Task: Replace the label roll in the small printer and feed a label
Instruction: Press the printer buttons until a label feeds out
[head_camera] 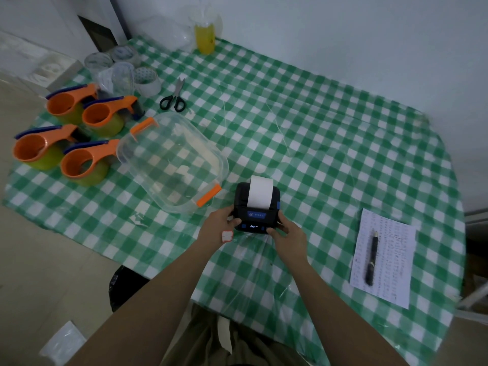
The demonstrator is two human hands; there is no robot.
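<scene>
A small black label printer [257,207] with a blue front panel and a lit display stands on the green checked tablecloth near the front edge. A strip of white label paper [260,192] sticks up out of its slot and curls back over the top. My left hand [220,228] grips the printer's left side; a small red-bordered label [227,236] is stuck on the back of that hand. My right hand [286,235] holds the printer's right front corner, thumb by the buttons.
A clear plastic box [173,162] with orange clips lies left of the printer. Several orange tape dispensers [76,143] and tape rolls [146,80] fill the far left. Scissors [174,97] lie behind. A printed sheet [390,262] with a pen [371,260] lies at right.
</scene>
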